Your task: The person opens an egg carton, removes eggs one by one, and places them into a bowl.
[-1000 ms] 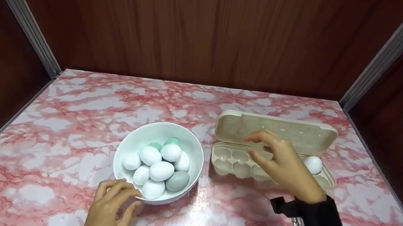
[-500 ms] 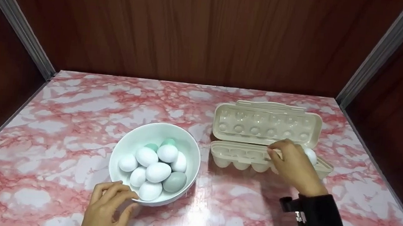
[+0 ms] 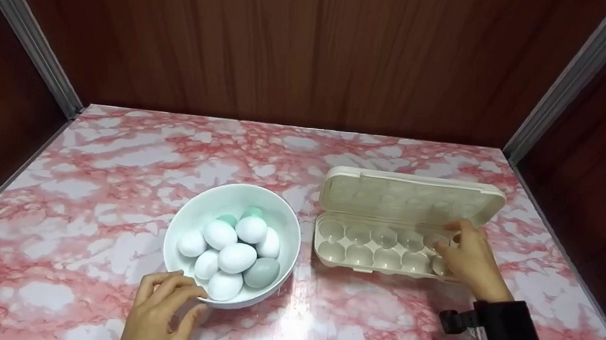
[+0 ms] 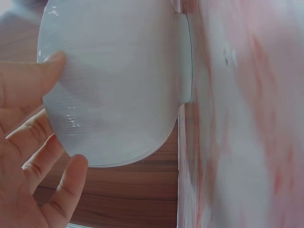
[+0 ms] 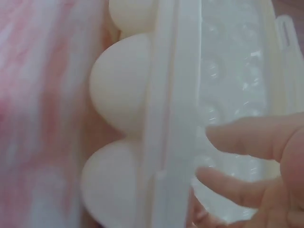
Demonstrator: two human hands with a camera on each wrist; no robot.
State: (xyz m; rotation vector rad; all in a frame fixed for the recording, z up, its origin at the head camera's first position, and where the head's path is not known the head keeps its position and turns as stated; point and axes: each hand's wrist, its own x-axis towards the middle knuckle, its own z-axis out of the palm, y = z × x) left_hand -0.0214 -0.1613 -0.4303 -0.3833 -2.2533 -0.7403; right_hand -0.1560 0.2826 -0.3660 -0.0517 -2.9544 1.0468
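On the left, a white bowl (image 3: 180, 219) holds several white eggs (image 3: 238, 258), a grey-green egg (image 3: 262, 272) and two mint-green ones partly hidden at the back. My left hand (image 3: 159, 312) holds the bowl's near-left rim; in the left wrist view its thumb (image 4: 50, 71) lies against the outer wall. To the right, a beige plastic egg carton (image 3: 363, 269) stands with its lid raised. My right hand (image 3: 476, 267) is over the carton's right end, thumb and fingers apart, with nothing seen between them. It covers the end cups, so any egg there is hidden.
The red-and-white marbled tabletop (image 3: 111, 172) runs back to a dark wood panel (image 3: 304, 46). Dark side walls with grey metal posts (image 3: 577, 80) bound it left and right. The carton's rounded cup undersides (image 5: 121, 85) show in the right wrist view.
My right hand has moved right along the carton. The carton tipped back, then forward again, and its cups now face up. The white egg at its right end is now out of sight. The left hand stays put.
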